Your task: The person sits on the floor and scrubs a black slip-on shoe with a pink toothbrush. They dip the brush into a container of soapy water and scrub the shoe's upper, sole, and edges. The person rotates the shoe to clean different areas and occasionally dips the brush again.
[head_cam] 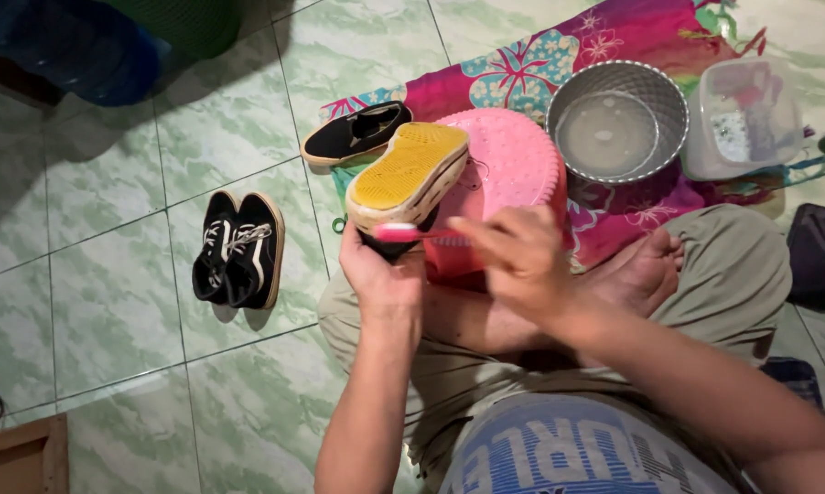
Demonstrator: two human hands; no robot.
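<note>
Green marbled floor tiles [110,302] spread under me. Over my lap, my left hand [380,270] grips a yellow-soled shoe [410,174], sole up, above the pink basin [513,165]. My right hand [522,256] clasps a pink toothbrush [412,235] against the shoe's edge. Beyond sit a metal bowl [618,119], a lone black shoe [357,133], and a black pair [240,249] to the left.

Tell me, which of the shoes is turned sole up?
The shoe held in the left hand, showing its yellow sole. The slip-on and the laced pair sit upright on the floor.
</note>
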